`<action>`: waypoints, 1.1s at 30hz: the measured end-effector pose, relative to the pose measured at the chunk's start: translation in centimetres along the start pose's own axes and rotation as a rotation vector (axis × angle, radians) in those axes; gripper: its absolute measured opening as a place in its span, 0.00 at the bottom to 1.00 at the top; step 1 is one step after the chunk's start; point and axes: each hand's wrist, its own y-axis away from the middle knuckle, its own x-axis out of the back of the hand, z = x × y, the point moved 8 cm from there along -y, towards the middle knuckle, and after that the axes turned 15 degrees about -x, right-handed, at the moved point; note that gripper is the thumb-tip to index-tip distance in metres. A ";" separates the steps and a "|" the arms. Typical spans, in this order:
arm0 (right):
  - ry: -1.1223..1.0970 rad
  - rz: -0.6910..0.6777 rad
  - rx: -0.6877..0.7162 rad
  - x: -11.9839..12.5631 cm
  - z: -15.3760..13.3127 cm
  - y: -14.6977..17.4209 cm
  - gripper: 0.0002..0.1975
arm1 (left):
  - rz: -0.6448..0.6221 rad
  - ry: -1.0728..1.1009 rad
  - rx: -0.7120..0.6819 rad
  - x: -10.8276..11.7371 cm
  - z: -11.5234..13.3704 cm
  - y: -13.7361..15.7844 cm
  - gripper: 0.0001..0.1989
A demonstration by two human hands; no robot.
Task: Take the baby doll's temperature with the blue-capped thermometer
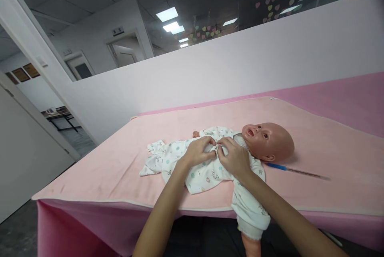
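Observation:
A baby doll [265,141] lies on its back with its head to the right. It wears a white printed baby shirt [207,173] and matching printed trousers [174,151]. Over the doll's chest, my left hand [198,151] has its fingers curled in a pinch at the shirt's front. Facing it, my right hand [235,156] pinches the shirt front too, close to the left fingertips. A small white bit of the shirt, perhaps a tie or fastening, shows between them. One sleeved doll arm [250,209] hangs over the near table edge.
A thin clear rod with a blue end [277,166] lies beside the doll's head. Under the doll, a peach blanket [105,149] covers the table, with pink cloth [75,221] hanging down in front. Behind stands a white half wall [225,69] with glass above.

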 end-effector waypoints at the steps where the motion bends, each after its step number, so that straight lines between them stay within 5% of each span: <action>1: 0.008 -0.003 0.000 0.0 0.0 0.0 0.08 | 0.001 -0.025 -0.011 0.0 0.0 0.0 0.11; 10: 0.005 -0.041 -0.002 -0.3 0.0 0.0 0.08 | -0.013 -0.271 -0.013 -0.6 0.2 -0.2 0.11; 22: 0.009 -0.051 0.013 -0.4 0.0 0.0 0.09 | -0.029 -0.336 0.046 -1.0 0.3 -0.5 0.09; 33: -0.067 -0.061 -0.014 0.0 0.0 -0.1 0.08 | 0.118 -0.149 0.021 -0.6 0.3 -0.3 0.07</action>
